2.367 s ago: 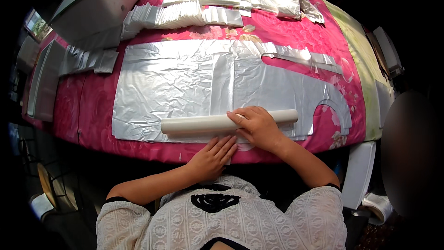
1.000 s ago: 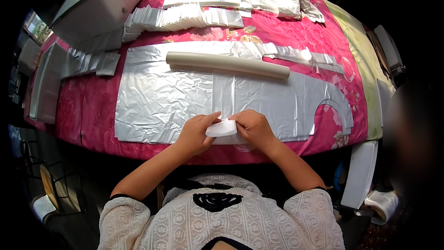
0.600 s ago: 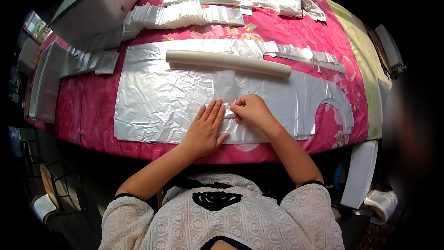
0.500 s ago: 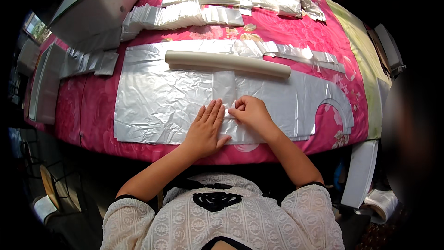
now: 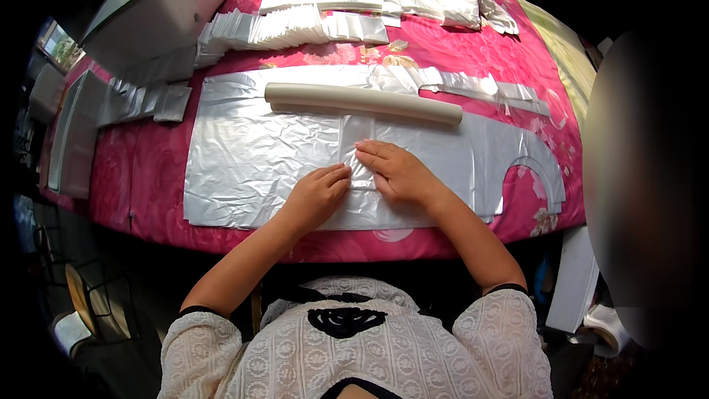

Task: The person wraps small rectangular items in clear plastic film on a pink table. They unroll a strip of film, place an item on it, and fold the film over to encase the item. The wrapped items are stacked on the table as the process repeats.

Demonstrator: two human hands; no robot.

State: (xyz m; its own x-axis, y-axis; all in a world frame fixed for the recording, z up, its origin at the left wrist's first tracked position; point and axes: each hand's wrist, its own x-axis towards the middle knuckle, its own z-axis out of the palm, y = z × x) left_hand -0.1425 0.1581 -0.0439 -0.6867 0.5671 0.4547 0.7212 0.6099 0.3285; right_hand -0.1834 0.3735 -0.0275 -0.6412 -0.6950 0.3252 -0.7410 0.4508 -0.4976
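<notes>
While the left hand [image 5: 317, 193] touched the film [image 5: 361, 176], its grip unclear, and the right hand [image 5: 399, 172] lay loosely spread, folding seemed underway, next needing even pressing.

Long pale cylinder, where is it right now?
In the head view, the long pale cylinder lies at upper centre, on the far part of the silvery sheets, beyond the left hand and right hand.
</notes>
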